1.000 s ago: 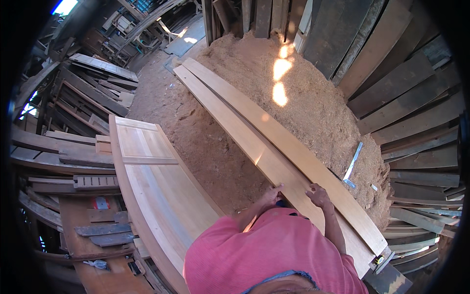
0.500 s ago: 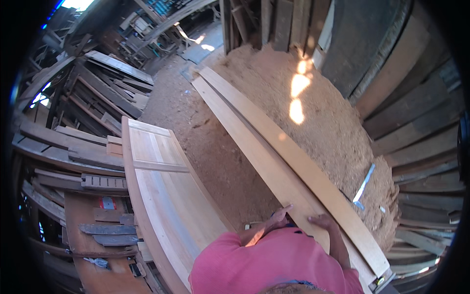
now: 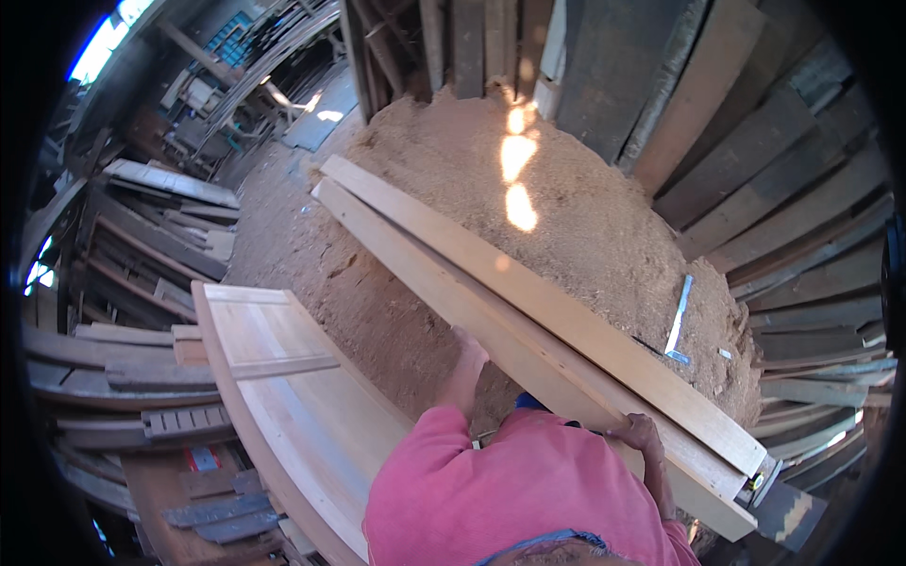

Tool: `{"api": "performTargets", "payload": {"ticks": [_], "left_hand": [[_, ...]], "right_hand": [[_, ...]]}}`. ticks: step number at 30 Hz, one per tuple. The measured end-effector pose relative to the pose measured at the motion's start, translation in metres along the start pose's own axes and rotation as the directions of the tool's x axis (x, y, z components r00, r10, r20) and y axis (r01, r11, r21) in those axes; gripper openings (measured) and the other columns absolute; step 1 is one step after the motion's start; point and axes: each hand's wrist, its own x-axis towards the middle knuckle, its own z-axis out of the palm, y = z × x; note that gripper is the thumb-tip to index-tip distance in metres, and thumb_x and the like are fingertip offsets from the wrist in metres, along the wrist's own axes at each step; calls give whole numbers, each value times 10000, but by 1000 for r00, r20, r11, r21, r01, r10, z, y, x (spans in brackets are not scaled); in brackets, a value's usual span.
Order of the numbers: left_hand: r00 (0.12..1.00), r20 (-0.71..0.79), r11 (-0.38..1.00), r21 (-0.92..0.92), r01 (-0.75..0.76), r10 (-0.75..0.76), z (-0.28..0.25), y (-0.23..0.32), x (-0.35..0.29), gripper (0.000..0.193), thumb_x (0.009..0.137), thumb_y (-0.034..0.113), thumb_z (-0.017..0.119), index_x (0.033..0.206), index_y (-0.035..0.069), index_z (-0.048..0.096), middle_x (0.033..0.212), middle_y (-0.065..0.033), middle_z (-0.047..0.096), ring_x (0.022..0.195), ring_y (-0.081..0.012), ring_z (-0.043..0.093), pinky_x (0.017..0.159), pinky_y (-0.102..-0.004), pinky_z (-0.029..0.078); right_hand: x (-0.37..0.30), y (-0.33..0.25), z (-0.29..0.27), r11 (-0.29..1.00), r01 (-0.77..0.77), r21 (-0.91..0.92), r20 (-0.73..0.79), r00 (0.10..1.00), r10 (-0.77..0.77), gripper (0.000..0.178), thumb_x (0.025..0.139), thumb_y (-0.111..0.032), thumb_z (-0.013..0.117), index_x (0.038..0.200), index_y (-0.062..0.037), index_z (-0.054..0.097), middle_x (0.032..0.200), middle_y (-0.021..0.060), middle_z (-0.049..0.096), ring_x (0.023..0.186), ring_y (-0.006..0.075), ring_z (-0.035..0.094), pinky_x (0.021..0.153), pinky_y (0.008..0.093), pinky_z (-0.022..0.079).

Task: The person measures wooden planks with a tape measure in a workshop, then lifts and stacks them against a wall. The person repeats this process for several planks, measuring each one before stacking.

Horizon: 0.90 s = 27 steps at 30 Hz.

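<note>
A long pale wooden plank (image 3: 543, 371) slants across the middle, tilted so that its near side faces me. My left hand (image 3: 469, 346) is at its near edge, about midway along, with the fingers closed on the edge and partly hidden. Farther toward the near end, my right hand (image 3: 640, 432) is wrapped over the same plank. Right behind it lies a second long plank (image 3: 528, 286), parallel, with a narrow surface between the two. A clamp-like metal fitting (image 3: 758, 481) shows at the near right end.
At my left lies a pale panelled door (image 3: 302, 406). Stacked dark boards (image 3: 142, 377) stand beyond it. A heap of sawdust (image 3: 585, 217) spreads behind the planks, with a try square (image 3: 678, 325) on it. Timber (image 3: 604, 75) leans along the far and right sides.
My left hand has moved outward along the near plank, away from my right hand. The plank has tipped up to show its near side. The view has turned rightward.
</note>
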Motion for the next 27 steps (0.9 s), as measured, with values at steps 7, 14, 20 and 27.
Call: {"api": "performTargets", "payload": {"ticks": [7,14,20,27], "left_hand": [[992,101,994,-58,88,-82,1,-46,-71,890,950,764,265,1582,152,402,1562,-112,461,1452,-364,422,1170,-592,366],[954,262,989,-2,149,-144,18,-46,-95,804,915,762,355,1419,172,562,1378,-107,616,1262,-338,603,1036,-564,501],[73,993,960,68,271,-91,54,-16,-70,653,976,639,437,1295,98,616,1143,-100,689,1077,-316,666,947,-498,511],[140,974,974,152,168,-176,154,-25,-168,244,1027,333,588,1071,94,610,902,-66,660,884,-259,640,893,-437,494]], "right_hand": [[-65,44,27,978,-208,2,-164,965,205,660,658,-583,883,1023,-46,763,1000,232,754,1001,412,718,880,499,557],[-76,52,65,955,-285,-83,-252,933,257,304,698,-350,843,872,-104,809,926,184,776,930,371,757,836,471,603],[-71,49,112,948,-314,44,-392,868,306,194,729,-184,738,903,-113,784,915,173,769,912,371,755,821,470,598],[-77,50,172,900,-268,344,-656,617,434,418,734,-105,710,1149,-118,661,1147,126,733,1162,341,679,1040,587,467]]}}
